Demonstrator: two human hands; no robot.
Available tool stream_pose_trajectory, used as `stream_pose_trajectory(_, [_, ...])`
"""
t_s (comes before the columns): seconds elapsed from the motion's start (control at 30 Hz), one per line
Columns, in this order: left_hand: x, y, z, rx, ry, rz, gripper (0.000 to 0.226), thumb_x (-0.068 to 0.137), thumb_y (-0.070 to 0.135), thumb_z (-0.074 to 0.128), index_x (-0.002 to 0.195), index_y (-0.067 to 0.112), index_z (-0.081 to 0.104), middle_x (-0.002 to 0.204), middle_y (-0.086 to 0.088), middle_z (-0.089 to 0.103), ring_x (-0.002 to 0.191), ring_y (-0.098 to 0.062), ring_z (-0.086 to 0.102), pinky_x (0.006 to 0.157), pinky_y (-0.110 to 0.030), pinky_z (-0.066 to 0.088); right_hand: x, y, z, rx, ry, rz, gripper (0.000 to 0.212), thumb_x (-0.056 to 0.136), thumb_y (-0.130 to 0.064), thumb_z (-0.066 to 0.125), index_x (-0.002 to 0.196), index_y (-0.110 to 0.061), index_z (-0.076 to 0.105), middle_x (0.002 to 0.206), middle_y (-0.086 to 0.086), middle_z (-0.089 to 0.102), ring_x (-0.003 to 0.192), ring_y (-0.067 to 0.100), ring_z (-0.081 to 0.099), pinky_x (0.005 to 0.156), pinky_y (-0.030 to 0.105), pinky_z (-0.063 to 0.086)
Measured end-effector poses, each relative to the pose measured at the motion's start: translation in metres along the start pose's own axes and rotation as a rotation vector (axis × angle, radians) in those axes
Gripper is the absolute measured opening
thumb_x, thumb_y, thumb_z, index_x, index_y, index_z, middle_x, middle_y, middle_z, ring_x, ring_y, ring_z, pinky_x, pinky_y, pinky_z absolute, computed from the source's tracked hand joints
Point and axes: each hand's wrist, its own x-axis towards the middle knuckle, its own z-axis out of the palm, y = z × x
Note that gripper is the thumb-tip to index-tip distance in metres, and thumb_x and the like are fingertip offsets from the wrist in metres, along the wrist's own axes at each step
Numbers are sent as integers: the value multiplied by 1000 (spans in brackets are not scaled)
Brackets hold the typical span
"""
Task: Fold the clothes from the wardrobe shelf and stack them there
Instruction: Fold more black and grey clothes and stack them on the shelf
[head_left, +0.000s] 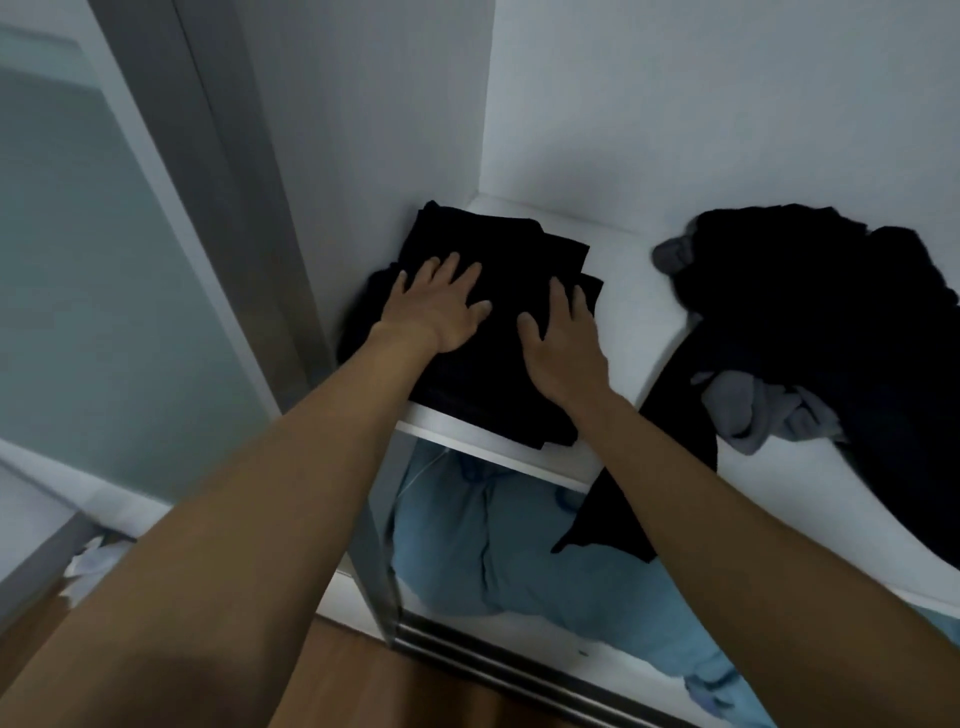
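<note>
Two bare forearms are reaching up from the bottom of the view, passing over the blue fabric (519, 561) that is lying bunched in the compartment below. Our left grip (441, 306) is lying spread and flat on the folded black stack (498, 249), fingers straight and fanned toward the side wall (374, 130). Our right grip (563, 348) is resting flat just beside it on the same stack, fingers straight and closer together, pinching nothing.

The stack is sitting in the left corner of the wardrobe shelf (613, 291), its near edge reaching the shelf's front lip. We are judging that we are smoothing and squaring it.

Further right and well apart, the unfolded dark pile (810, 291) is lying crumpled with a grey garment (748, 410) tangled in it. One black piece (649, 467) is hanging over the shelf edge.

We are expecting this cloth to be light, soft and limp, sagging wherever it is unsupported and dragging its neighbours along. So we are thinking of taking the next piece by two corners or a hem and lifting it free of the grey one before spreading it. Behind everything the white back wall (727, 104) is rising plain.
</note>
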Motion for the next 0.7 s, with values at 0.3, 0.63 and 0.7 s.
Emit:
stream_pose_trajectory(0.3, [-8,39,-9,-110,188,-49,60,96,15,47,153,22,30,166,-3,13,153,-27,2,118,-64,-6,-14,18,-83,255,-200,-15,49,101,-21,55,149,-18,44,151,3,46,140,15,41,105,18,32])
stream_pose_trajectory(0.63, [-20,223,10,-434,165,337,52,95,41,60,141,17,49,141,-6,56,129,-27,51,106,-42,43,-80,165,-237,-81,329,221,38,91,-20,66,128,-12,62,132,6,61,125,23,55,104,26,39])
stream_pose_trajectory(0.7, [-21,259,20,-424,123,331,51,95,46,59,138,21,51,136,-2,58,124,-25,55,103,-41,44,-89,203,-265,-256,324,367,60,87,-33,71,140,-15,51,146,9,49,135,30,44,113,43,36])
